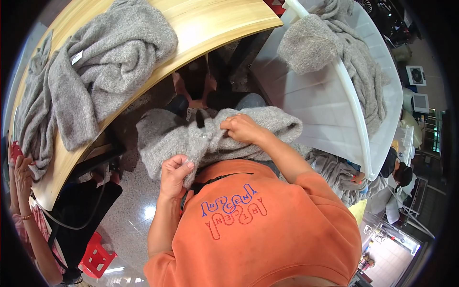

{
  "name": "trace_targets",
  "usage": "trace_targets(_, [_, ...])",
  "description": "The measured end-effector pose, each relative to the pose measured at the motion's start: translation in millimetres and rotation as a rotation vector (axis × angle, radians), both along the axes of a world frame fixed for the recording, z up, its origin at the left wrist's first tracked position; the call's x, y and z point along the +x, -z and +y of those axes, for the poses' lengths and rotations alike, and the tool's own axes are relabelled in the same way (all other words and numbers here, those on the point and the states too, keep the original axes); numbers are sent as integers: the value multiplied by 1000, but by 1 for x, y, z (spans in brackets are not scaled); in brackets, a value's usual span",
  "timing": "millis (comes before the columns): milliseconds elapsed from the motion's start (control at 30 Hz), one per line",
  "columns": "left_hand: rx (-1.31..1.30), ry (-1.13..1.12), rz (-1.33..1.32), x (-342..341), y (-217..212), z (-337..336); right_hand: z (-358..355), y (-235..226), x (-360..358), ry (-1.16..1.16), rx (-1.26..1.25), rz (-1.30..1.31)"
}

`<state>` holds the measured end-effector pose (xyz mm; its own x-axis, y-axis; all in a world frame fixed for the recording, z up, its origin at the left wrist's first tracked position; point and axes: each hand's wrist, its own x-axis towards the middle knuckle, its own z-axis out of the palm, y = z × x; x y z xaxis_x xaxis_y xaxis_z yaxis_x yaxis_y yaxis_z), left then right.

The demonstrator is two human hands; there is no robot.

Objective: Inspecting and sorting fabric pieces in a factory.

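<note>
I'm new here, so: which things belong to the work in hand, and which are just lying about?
In the work:
- grey knit, in left hand and right hand
- likely the table knitwear
- likely the bin knitwear

Seemingly just about:
- red stool
- white square object, far right

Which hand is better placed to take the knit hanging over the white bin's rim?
Probably the right hand, nearer the white bin and hanging knit, though pinching the grey garment; the left hand is farther.

Table (215, 24) left, bin (311, 112) right; narrow gap between
</note>
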<state>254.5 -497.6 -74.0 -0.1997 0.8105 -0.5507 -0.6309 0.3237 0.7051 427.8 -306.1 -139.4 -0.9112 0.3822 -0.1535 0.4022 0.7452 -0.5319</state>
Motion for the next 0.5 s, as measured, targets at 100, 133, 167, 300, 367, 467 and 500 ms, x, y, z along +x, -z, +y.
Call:
trace_targets(100, [100, -41, -57, -3, -5, 4, -6, -45, 2, -3, -19, 441])
trace_targets(133, [103, -57, -47, -2, -6, 11, -11, -64, 3, -66, -18, 498])
trace_targets(167, [105, -74, -35, -2, -6, 17, -19, -80, 1, -64, -18, 499])
trace_targets(300, [65, -21, -22, 8, 6, 23, -60, -92, -16, -503, -177, 530])
trace_targets(367, [53, -14, 1, 13, 5, 23, -63, -86, -21, -473, -164, 590])
trace_targets(467, [8, 57, -51, 15, 0, 24, -55, -83, -26, -319, 80, 703])
trace_targets(500, [6, 53, -50, 15, 3, 21, -55, -78, -27, -322, 77, 704])
